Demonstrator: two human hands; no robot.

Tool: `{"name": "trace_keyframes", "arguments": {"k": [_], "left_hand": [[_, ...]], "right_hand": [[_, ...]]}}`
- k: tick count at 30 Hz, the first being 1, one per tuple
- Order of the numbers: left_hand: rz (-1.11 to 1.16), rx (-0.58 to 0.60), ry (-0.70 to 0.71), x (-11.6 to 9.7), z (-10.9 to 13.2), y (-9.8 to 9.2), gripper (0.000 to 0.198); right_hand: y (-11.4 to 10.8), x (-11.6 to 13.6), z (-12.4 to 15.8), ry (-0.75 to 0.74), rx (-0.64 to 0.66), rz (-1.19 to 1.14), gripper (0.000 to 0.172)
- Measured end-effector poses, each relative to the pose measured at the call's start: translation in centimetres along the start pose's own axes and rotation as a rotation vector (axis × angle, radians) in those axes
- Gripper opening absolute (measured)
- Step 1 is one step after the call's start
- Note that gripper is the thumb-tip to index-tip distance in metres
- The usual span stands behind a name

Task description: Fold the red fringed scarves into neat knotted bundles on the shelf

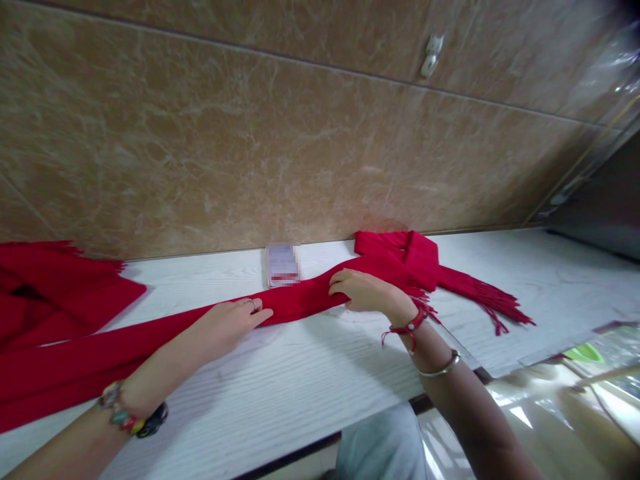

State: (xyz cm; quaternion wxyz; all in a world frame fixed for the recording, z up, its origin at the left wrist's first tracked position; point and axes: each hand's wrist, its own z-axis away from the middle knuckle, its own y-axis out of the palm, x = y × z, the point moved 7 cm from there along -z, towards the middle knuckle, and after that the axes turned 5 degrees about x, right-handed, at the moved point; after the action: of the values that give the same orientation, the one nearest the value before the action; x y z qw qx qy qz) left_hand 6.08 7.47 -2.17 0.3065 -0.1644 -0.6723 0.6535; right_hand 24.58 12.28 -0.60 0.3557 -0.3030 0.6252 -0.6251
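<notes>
A long red scarf (295, 301) lies folded into a narrow strip across the white table, from the lower left toward the right. My left hand (235, 325) grips the strip near its middle, with the thumb on the near side and a ring on one finger. A little farther right, my right hand (367, 293) has its fingers and thumb closed over the same strip. Beyond that hand the red cloth loops back on itself, and fringed ends (500, 303) spread over the table.
Another heap of red fringed cloth (110, 293) rests at the left. A phone (283, 265) lies behind the strip, close to the brown marbled wall (250, 147). The white table (320, 373) has its near edge above my grey-blue trouser leg (383, 443). Something green shows at the lower right.
</notes>
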Motion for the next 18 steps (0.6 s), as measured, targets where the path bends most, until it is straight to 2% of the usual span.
{"name": "trace_keyframes", "arguments": {"k": [3, 7, 10, 14, 18], "left_hand": [[0.002, 0.072, -0.070, 1.0, -0.2, 0.3, 0.045], [0.055, 0.078, -0.176, 2.1, -0.1, 0.3, 0.053], [0.034, 0.064, -0.180, 1.3, -0.3, 0.0, 0.045], [-0.045, -0.041, -0.100, -0.9, -1.1, -0.8, 0.028], [-0.046, -0.087, -0.082, -1.0, -1.6, -0.8, 0.025]], "right_hand": [[0.0, 0.2, -0.1, 0.039, -0.068, 0.095, 0.029], [0.3, 0.1, 0.5, 0.025, -0.152, 0.181, 0.023], [0.6, -0.3, 1.0, 0.014, -0.181, 0.208, 0.014], [0.6, -1.1, 1.5, -0.017, -0.248, 0.191, 0.016], [0.7, -2.3, 1.7, 0.004, -0.297, 0.104, 0.020]]}}
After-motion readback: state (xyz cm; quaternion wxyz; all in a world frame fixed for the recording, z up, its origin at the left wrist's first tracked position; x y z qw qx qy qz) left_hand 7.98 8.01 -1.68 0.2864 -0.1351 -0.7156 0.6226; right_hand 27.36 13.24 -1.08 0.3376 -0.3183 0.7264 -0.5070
